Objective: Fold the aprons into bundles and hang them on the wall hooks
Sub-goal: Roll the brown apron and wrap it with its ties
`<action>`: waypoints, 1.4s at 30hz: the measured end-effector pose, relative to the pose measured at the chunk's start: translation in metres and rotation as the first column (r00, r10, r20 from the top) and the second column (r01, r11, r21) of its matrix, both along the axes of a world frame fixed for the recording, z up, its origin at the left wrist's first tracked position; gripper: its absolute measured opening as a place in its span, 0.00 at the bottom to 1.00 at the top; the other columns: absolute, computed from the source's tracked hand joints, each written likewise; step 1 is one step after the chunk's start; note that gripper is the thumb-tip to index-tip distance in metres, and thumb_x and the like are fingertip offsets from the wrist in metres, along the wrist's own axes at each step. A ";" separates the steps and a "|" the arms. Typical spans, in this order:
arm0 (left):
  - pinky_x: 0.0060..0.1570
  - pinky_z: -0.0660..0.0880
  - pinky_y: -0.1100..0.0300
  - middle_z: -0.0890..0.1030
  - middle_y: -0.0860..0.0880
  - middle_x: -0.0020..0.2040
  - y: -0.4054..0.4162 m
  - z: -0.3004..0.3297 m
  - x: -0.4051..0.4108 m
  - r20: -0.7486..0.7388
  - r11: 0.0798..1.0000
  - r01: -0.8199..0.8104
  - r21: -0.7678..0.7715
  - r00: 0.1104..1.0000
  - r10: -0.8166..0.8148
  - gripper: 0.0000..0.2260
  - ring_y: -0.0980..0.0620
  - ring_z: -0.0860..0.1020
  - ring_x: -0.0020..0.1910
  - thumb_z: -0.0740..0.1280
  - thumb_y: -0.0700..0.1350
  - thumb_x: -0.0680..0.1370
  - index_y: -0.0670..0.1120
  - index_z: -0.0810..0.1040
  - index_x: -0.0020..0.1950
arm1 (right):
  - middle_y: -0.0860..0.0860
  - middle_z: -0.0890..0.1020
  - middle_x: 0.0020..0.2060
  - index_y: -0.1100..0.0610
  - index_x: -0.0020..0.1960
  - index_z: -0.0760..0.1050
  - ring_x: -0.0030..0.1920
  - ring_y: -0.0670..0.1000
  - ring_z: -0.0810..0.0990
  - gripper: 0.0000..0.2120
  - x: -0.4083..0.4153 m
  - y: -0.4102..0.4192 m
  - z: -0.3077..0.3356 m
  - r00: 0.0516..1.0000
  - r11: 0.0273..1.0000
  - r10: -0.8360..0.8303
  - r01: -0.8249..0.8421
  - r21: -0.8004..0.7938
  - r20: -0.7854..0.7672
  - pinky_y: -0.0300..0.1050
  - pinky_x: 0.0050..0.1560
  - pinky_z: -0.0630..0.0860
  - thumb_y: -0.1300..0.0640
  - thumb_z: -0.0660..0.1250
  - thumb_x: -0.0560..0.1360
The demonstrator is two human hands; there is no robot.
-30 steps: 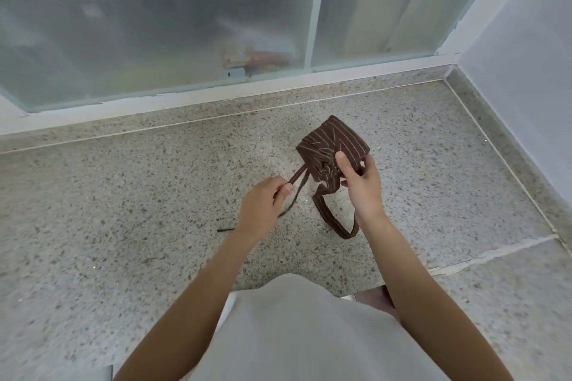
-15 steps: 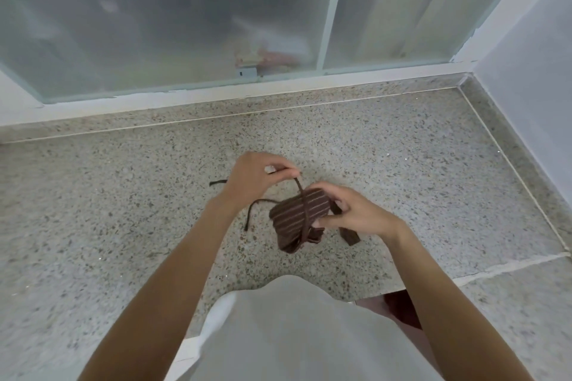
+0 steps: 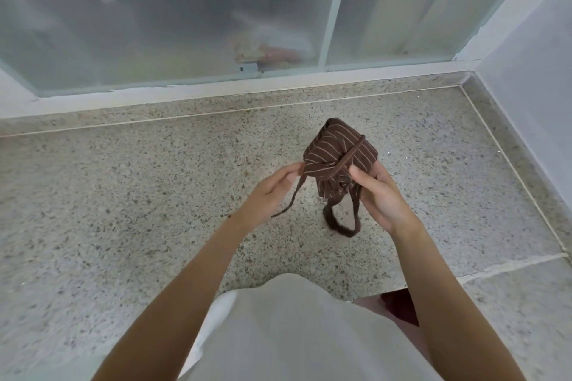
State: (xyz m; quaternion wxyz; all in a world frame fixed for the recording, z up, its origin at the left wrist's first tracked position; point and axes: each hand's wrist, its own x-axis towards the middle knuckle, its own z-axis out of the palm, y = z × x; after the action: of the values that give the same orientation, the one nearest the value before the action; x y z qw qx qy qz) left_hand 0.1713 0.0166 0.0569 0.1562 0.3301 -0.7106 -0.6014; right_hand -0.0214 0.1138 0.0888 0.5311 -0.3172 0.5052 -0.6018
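The right hand (image 3: 381,195) grips a brown striped apron (image 3: 339,154) rolled into a bundle, fingers and thumb curled round its lower end, and holds it in the air above the speckled floor (image 3: 123,195), toward the far right corner. A strap (image 3: 348,158) crosses the bundle. The left hand (image 3: 268,192) pinches the strap's free end between thumb and fingers (its tail dangles below the palm). A loop (image 3: 343,227) hangs beneath the bundle.
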 end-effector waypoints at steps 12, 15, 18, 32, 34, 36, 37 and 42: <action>0.41 0.69 0.68 0.80 0.60 0.42 -0.035 -0.009 0.006 0.387 0.819 0.320 -0.476 0.912 -0.132 0.09 0.64 0.75 0.38 0.69 0.52 0.74 0.52 0.83 0.50 | 0.43 0.80 0.47 0.48 0.55 0.72 0.50 0.46 0.78 0.16 -0.006 -0.001 -0.001 0.411 0.708 0.695 -0.536 0.460 -0.590 0.49 0.52 0.73 0.52 0.73 0.70; 0.47 0.70 0.66 0.83 0.56 0.44 -0.040 0.002 0.000 0.479 0.706 0.423 -0.568 0.868 -0.135 0.09 0.59 0.78 0.40 0.67 0.54 0.75 0.53 0.83 0.51 | 0.47 0.77 0.56 0.48 0.62 0.70 0.61 0.50 0.71 0.23 0.001 -0.009 -0.026 0.077 0.686 0.692 -0.381 0.620 -0.718 0.52 0.64 0.64 0.46 0.72 0.69; 0.45 0.71 0.63 0.84 0.56 0.45 -0.036 0.008 -0.007 0.456 0.665 0.358 -0.656 0.890 -0.029 0.09 0.56 0.79 0.42 0.65 0.53 0.76 0.55 0.82 0.53 | 0.51 0.77 0.53 0.53 0.58 0.71 0.59 0.52 0.73 0.21 0.008 -0.018 -0.040 0.159 0.839 0.531 -0.237 0.491 -0.832 0.51 0.61 0.68 0.44 0.71 0.70; 0.42 0.77 0.61 0.84 0.53 0.43 -0.062 -0.022 0.005 0.094 0.718 -0.264 -0.644 0.904 0.418 0.06 0.56 0.80 0.42 0.71 0.49 0.73 0.51 0.84 0.49 | 0.56 0.81 0.52 0.61 0.59 0.73 0.50 0.54 0.81 0.21 0.052 -0.090 -0.073 0.989 0.862 -0.134 0.150 0.484 -0.069 0.48 0.50 0.79 0.54 0.73 0.70; 0.46 0.76 0.60 0.84 0.53 0.45 -0.074 -0.047 -0.003 0.205 0.805 -0.234 -0.546 0.894 0.399 0.06 0.55 0.79 0.45 0.70 0.49 0.74 0.51 0.84 0.49 | 0.53 0.80 0.52 0.59 0.58 0.72 0.50 0.52 0.80 0.22 0.045 -0.101 -0.093 0.977 0.795 -0.130 0.205 0.571 -0.169 0.50 0.51 0.78 0.50 0.74 0.69; 0.46 0.76 0.64 0.83 0.54 0.45 -0.080 -0.068 -0.014 0.276 0.863 -0.235 -0.447 0.881 0.383 0.06 0.57 0.80 0.45 0.71 0.49 0.74 0.51 0.83 0.49 | 0.52 0.79 0.52 0.57 0.57 0.70 0.52 0.52 0.78 0.23 0.039 -0.105 -0.112 0.962 0.748 -0.105 0.243 0.617 -0.252 0.52 0.54 0.77 0.46 0.73 0.69; 0.45 0.75 0.66 0.83 0.55 0.45 -0.081 -0.075 -0.019 0.301 0.875 -0.235 -0.423 0.874 0.381 0.05 0.58 0.79 0.44 0.71 0.49 0.74 0.51 0.83 0.48 | 0.52 0.79 0.53 0.56 0.56 0.70 0.53 0.52 0.78 0.23 0.037 -0.106 -0.121 0.952 0.732 -0.097 0.266 0.627 -0.291 0.53 0.55 0.76 0.45 0.73 0.69; 0.43 0.73 0.68 0.83 0.54 0.42 -0.080 -0.096 -0.042 0.263 0.866 -0.265 -0.424 0.879 0.398 0.05 0.58 0.79 0.42 0.71 0.49 0.73 0.49 0.83 0.46 | 0.50 0.73 0.55 0.55 0.61 0.65 0.58 0.51 0.73 0.23 0.026 -0.105 -0.136 0.853 0.728 -0.039 0.381 0.570 -0.521 0.44 0.54 0.71 0.46 0.69 0.73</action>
State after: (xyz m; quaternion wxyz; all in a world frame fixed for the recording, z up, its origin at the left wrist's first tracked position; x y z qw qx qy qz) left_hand 0.1290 -0.0629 -0.0391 0.1933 0.5119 -0.7599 -0.3510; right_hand 0.0049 0.0086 -0.0472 0.3931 -0.1865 0.8306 -0.3475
